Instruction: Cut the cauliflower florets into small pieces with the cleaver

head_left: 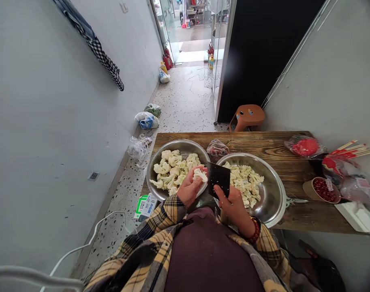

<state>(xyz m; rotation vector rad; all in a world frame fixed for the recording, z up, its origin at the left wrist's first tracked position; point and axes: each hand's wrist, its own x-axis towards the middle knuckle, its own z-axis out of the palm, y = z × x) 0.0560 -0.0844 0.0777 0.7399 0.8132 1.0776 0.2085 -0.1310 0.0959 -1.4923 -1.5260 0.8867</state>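
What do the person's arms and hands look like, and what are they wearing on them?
The left hand and right hand have no gloves. The long sleeves are plaid, in pale yellow, black and grey. A dark red bracelet that looks beaded sits between the right hand and its cuff.

"Any words you can read there?"
"None. Left of the left grip [189,187], a green-and-white card [141,206] shows a square code; the blue-and-white card [149,205] beside it has print too small to read."
"And right of the right grip [234,202]?"
"A pale label [363,183] on clear packaging [351,190], also illegible."
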